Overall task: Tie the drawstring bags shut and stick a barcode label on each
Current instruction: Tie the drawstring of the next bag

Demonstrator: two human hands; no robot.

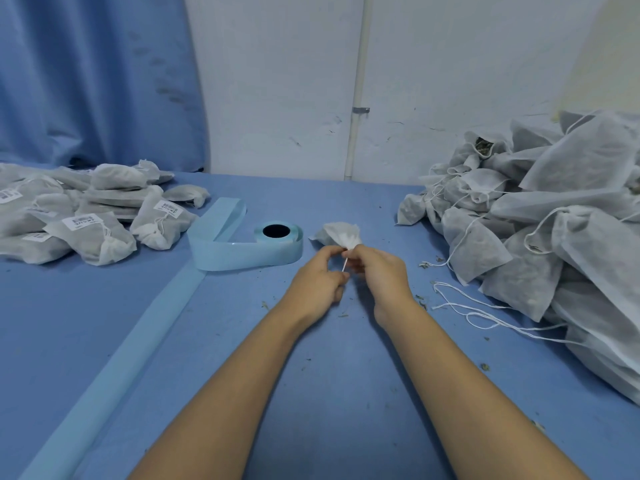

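A small white drawstring bag (337, 233) lies in the middle of the blue table, its gathered neck pointing toward me. My left hand (320, 278) and my right hand (377, 271) meet at that neck, each pinching the white drawstring (345, 265). A light blue label roll (277, 245) stands just left of the bag, its empty backing strip (114, 368) trailing to the near left edge.
A pile of tied, barcode-labelled bags (93, 216) lies at the far left. A large heap of untied bags (561, 230) with loose strings (485, 313) fills the right side. Bits of dried herb are scattered on the table (332, 393). A white wall stands behind.
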